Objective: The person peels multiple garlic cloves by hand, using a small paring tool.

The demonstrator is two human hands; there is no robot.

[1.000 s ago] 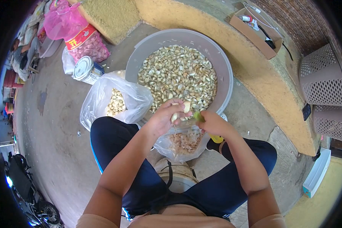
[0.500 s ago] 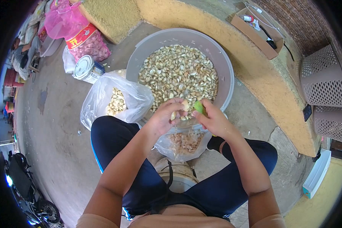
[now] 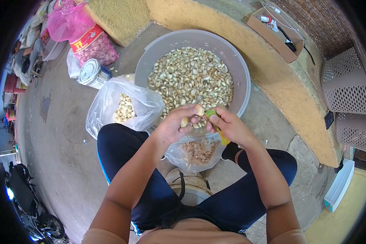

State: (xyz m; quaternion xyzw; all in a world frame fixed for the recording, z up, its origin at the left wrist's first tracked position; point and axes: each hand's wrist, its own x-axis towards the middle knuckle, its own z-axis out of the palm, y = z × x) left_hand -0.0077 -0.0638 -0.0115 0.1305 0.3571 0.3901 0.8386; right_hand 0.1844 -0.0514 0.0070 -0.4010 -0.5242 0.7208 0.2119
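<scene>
My left hand (image 3: 179, 124) is closed on garlic cloves: one clove (image 3: 199, 110) is pinched at the fingertips and another clove (image 3: 184, 122) shows lower in the fingers. Close beside it, my right hand (image 3: 229, 126) grips a small green-and-yellow handled tool (image 3: 223, 136); no blade can be made out. Both hands are over the near rim of a large grey tub (image 3: 242, 73) of unpeeled garlic cloves (image 3: 191, 77) in liquid. Below them, a clear plastic bag (image 3: 177, 158) holds papery skins (image 3: 199, 151). Peeled cloves (image 3: 125, 109) fill a second plastic bag (image 3: 103, 103) at the left.
A lidded can (image 3: 94, 74) and a pink mesh sack of garlic (image 3: 95, 46) stand at upper left. Yellow ledge (image 3: 280, 93) curves along the right, with a cardboard box (image 3: 276, 32) on it. Perforated baskets (image 3: 345, 81) are far right, a motorcycle (image 3: 34, 207) lower left.
My right hand has turned, so the tool now slants down to the right and its yellow end shows. The left hand has barely shifted, still holding the cloves.
</scene>
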